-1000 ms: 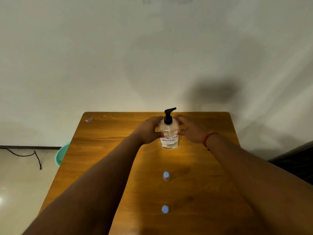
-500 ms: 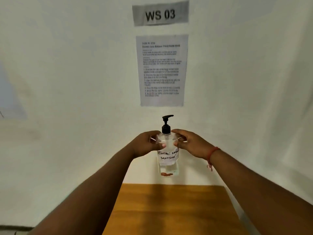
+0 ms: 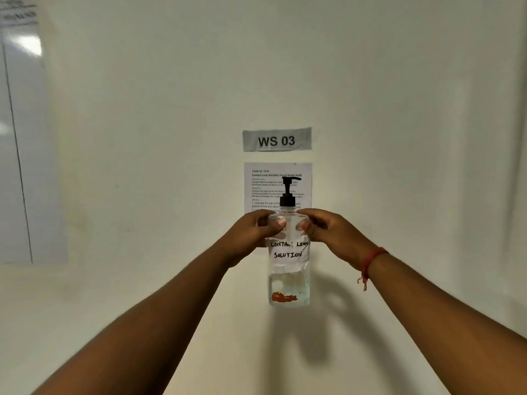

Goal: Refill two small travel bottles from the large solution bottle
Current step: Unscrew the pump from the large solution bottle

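Observation:
The large solution bottle point(image 3: 289, 260) is clear, with a black pump top and a white label handwritten "CONTACT LENS SOLUTION". It is held upright in the air in front of the wall, with clear liquid in its lower part. My left hand point(image 3: 253, 232) grips its shoulder from the left and my right hand point(image 3: 325, 229) grips it from the right, fingers curled round it. The two small travel bottles and the table are out of view.
A grey sign reading "WS 03" point(image 3: 276, 139) and a printed instruction sheet point(image 3: 262, 183) hang on the white wall behind the bottle. Another glossy sheet point(image 3: 20, 138) is on the wall at far left.
Both hands lifted the large bottle off the wooden table and up in front of the wall. The view tilted upward, so the table and the two small bottles dropped out of sight.

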